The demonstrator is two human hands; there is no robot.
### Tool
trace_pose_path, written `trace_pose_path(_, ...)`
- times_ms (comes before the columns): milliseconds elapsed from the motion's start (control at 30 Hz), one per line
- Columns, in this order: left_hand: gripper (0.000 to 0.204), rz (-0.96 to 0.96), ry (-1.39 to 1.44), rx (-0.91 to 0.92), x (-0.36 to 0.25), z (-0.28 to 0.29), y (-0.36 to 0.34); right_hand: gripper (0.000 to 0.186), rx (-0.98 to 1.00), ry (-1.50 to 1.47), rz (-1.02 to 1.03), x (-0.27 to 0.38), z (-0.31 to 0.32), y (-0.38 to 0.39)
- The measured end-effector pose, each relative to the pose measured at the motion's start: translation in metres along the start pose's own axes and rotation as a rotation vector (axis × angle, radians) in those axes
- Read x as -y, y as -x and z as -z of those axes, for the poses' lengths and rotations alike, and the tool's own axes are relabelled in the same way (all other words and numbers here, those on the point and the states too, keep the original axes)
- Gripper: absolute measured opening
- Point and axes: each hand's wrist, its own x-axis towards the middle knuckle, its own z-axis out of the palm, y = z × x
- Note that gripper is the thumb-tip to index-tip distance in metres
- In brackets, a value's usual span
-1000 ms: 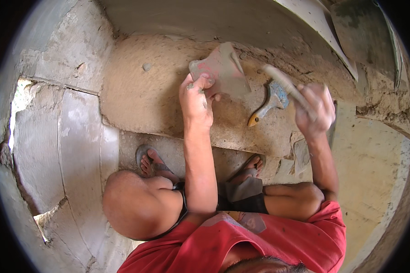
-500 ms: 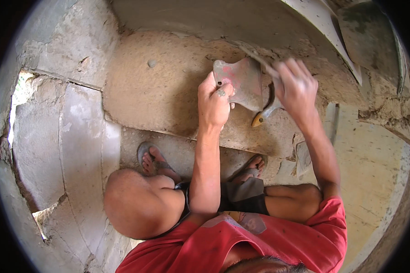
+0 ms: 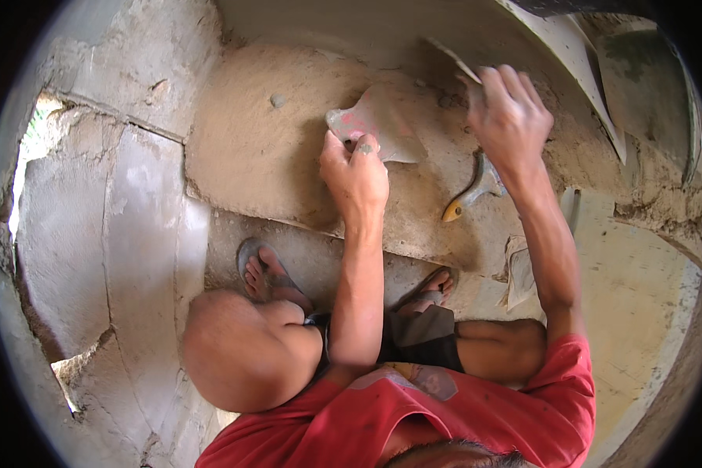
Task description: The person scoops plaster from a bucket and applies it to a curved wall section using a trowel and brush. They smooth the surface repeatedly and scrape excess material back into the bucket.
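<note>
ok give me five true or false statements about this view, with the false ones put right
1. The left hand holds a flat greyish piece with pink marks. True.
2. The right hand holds nothing. False: its fingers are closed on a thin pale strip.
3. The tool with the orange-tipped handle lies on the brown surface. True.
4. The small lump is to the right of the flat greyish piece. False: it is to the left of it.
5. The person's shirt is red. True.
</note>
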Motion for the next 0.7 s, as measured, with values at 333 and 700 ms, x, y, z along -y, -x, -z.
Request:
trace_pose_path(333,0.020,-0.029,-0.136,-0.066,0.004,-0.004,-0.002,0.022,0.316,-0.098,-0.071,0.013,-0.018,-0.020)
trace_pose_path(700,0.018,-0.028,-0.052,-0.094,-0.004,0.004,-0.003,0.019,0.281,-0.082,0.071,0.038,-0.051,-0.046)
